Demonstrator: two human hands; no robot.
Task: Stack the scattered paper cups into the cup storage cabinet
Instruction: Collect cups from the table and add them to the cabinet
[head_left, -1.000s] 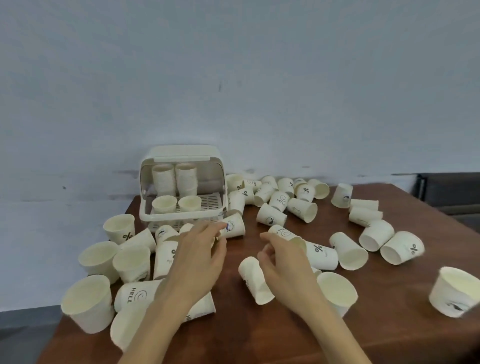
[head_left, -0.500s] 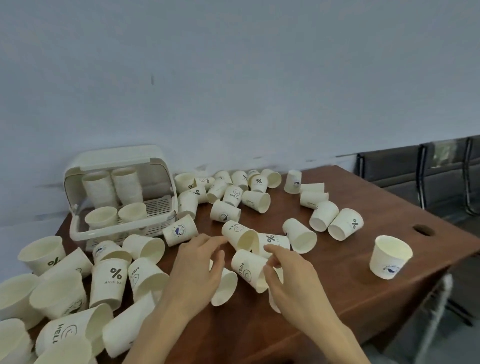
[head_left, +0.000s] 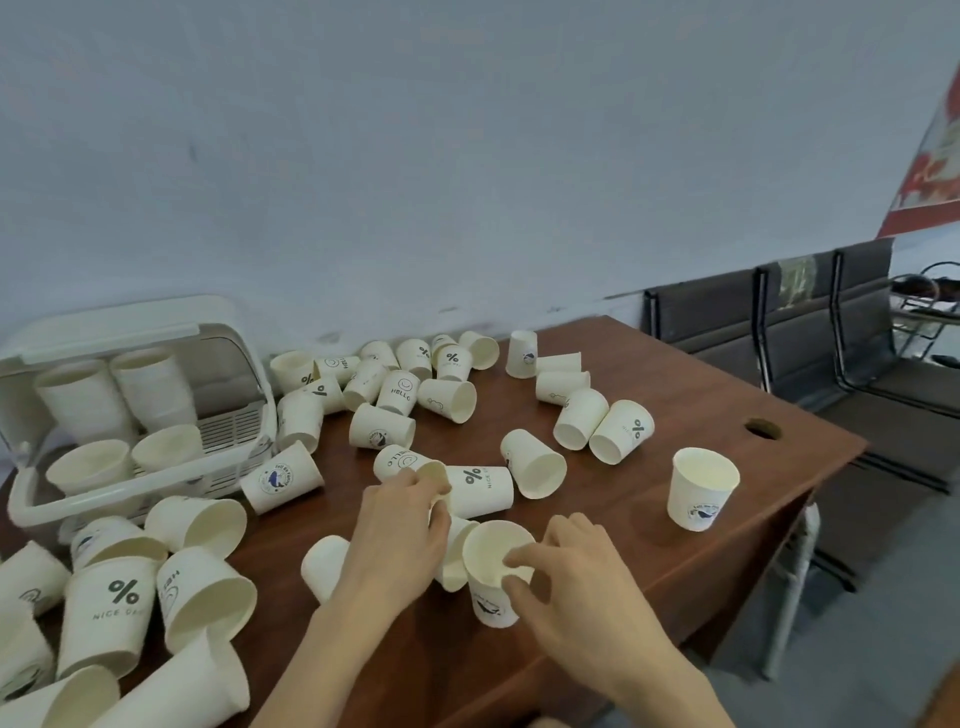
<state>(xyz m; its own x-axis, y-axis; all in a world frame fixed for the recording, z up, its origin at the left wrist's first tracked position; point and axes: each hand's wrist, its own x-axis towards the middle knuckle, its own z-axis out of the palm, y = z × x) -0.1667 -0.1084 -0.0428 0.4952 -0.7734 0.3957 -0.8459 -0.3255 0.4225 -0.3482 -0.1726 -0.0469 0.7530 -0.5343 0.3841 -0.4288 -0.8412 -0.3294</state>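
Note:
Many white paper cups lie scattered over the brown table (head_left: 675, 395). The white cup storage cabinet (head_left: 104, 500) stands open at the far left. It holds two tall cup stacks (head_left: 83, 400) at the back and two short ones (head_left: 88, 467) in front. My right hand (head_left: 576, 577) pinches the rim of an upright cup (head_left: 491, 551) near the front edge, thumb inside. My left hand (head_left: 395, 535) reaches forward; its fingertips grip the rim of a cup lying on its side (head_left: 400, 460). Another cup (head_left: 454, 558) lies partly under that hand.
One cup (head_left: 701, 488) stands upright alone at the right, near a round cable hole (head_left: 762, 429). A heap of cups (head_left: 119, 613) crowds the front left corner. Dark chairs (head_left: 831, 332) stand beyond the table's right edge. A grey wall runs behind.
The view swung further right and closer to the table. My right hand took an upright cup by its rim. My left hand moved forward onto the lying cup's rim.

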